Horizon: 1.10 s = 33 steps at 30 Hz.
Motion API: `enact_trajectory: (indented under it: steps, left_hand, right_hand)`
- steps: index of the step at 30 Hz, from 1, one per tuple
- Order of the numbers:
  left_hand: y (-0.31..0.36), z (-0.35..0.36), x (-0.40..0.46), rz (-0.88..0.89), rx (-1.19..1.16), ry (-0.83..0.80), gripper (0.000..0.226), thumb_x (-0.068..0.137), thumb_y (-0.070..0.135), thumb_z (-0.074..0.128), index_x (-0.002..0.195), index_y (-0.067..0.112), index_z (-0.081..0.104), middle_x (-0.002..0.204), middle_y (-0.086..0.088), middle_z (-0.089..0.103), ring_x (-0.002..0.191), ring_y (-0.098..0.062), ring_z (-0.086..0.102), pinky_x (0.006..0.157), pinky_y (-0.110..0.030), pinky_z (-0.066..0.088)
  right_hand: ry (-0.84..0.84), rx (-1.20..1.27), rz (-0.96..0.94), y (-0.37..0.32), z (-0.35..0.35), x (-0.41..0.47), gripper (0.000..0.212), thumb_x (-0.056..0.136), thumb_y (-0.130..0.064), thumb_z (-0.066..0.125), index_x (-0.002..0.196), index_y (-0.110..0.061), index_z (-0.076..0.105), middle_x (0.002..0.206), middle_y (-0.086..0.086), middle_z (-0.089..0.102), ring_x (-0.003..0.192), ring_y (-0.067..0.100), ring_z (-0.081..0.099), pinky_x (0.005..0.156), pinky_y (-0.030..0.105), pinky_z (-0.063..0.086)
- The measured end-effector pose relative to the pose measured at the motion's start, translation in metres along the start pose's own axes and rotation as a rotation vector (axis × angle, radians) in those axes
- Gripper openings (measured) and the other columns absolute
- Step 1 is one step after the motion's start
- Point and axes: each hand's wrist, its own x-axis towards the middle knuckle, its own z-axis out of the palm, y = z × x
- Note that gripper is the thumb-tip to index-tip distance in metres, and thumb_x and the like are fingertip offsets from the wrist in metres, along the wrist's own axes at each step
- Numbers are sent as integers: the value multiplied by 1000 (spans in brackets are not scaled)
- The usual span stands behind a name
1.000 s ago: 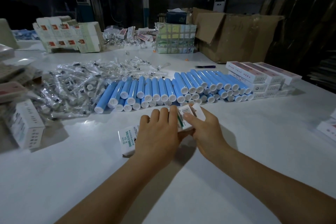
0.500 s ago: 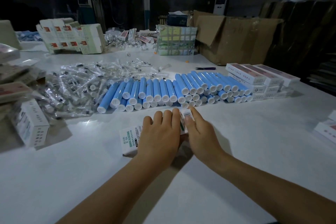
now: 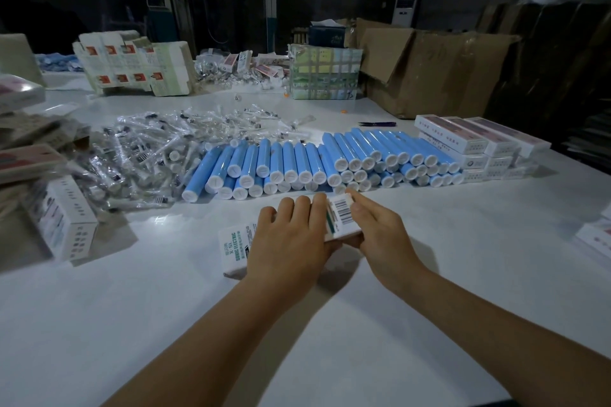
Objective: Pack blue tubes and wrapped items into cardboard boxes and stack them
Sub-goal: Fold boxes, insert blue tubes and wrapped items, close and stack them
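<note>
I see my left hand (image 3: 291, 241) lying flat on the white box (image 3: 233, 249). My right hand (image 3: 380, 235) pinches its barcoded end flap (image 3: 342, 213), near the blue tubes (image 3: 297, 162)

The left hand (image 3: 291, 243) covered the middle of the long white printed carton (image 3: 236, 249), its thumb was out of sight underneath, the right hand's (image 3: 383, 238) fingertips were smeared with blur at the barcoded end flap (image 3: 342, 213), and stacked boxes (image 3: 595, 235) ran off the right edge.

Glossy plastic tubes (image 3: 284, 162), matt cardbd box (image 3: 234, 246)
</note>
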Motion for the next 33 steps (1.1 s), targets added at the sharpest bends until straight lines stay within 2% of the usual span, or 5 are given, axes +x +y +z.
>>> enact_trajectory:
  steps: [10,20,26,29,33]
  left_hand:
    - [-2,4,0,-6,-36,6,71,88,61,42,141,15,36,122,-3,56,104,-22,51,86,-38,41]
    - [1,3,0,10,21,-23,70,91,58,43,141,11,36,120,-6,55,102,-24,51,84,-39,41]
    - [0,-2,1,-18,10,-5,70,91,60,39,140,10,40,119,-6,58,101,-25,54,82,-39,42]
    - [0,1,2,-25,22,-46,70,94,60,34,144,11,30,125,-6,53,107,-25,50,86,-39,38]
    - [2,-1,2,14,71,-59,68,90,55,52,138,7,42,112,-8,59,95,-27,55,78,-41,43]
  right_hand:
    - [8,-10,-14,1,-4,1,32,102,-17,39,128,-10,57,99,9,69,87,17,70,65,26,56]
    - [41,57,-1,6,-2,2,31,101,-12,38,124,-14,59,98,7,69,83,14,69,60,24,54]
    - [-26,147,37,6,1,2,33,101,-12,38,130,-8,54,109,16,66,97,22,66,73,31,57]
    - [-22,-6,-7,9,4,-1,26,101,-13,41,117,-12,60,101,12,67,89,17,68,71,28,56]
    - [60,-342,-152,16,6,-5,32,102,-21,38,129,-13,54,101,1,65,89,11,66,64,18,54]
